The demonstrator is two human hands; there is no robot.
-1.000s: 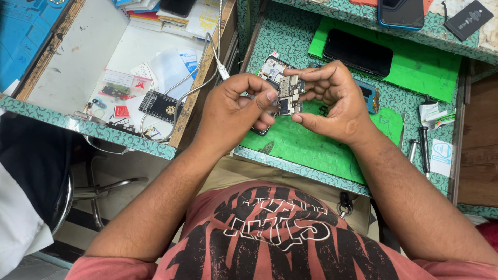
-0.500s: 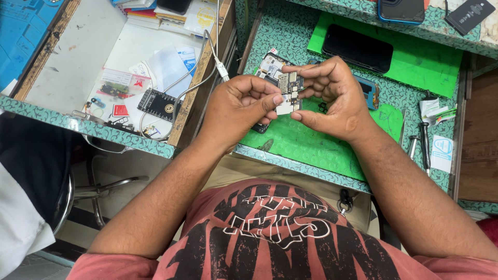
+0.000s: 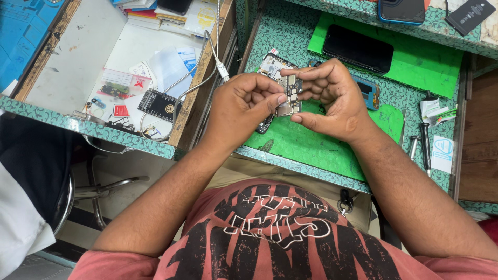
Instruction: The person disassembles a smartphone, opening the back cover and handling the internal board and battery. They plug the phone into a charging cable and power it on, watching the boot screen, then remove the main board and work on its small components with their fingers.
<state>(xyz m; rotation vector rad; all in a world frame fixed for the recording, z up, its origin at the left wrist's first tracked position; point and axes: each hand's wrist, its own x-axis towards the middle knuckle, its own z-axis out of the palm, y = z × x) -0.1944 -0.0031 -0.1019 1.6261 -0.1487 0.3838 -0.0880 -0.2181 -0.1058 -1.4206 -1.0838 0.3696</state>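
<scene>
Both of my hands hold a small phone circuit board (image 3: 292, 94) above the green mat (image 3: 332, 142). My left hand (image 3: 244, 106) pinches the board's lower edge between thumb and fingers. My right hand (image 3: 328, 98) curls round it from the right, with its thumb under the board and its fingers over the top. Beneath my hands lies an opened phone body (image 3: 271, 66), partly hidden. A blue phone part (image 3: 366, 93) peeks out behind my right hand.
A black phone (image 3: 357, 48) lies on a second green mat further back. Screwdrivers and tools (image 3: 424, 140) lie at the right. The left compartment holds a white cable (image 3: 210, 62), a black square module (image 3: 157, 105) and small parts bags (image 3: 118, 85). A person's white sleeve (image 3: 15, 223) is at lower left.
My hands have closed in tighter on the board. My left thumb and fingers have shifted along its lower edge. The board stays at the same place above the mat.
</scene>
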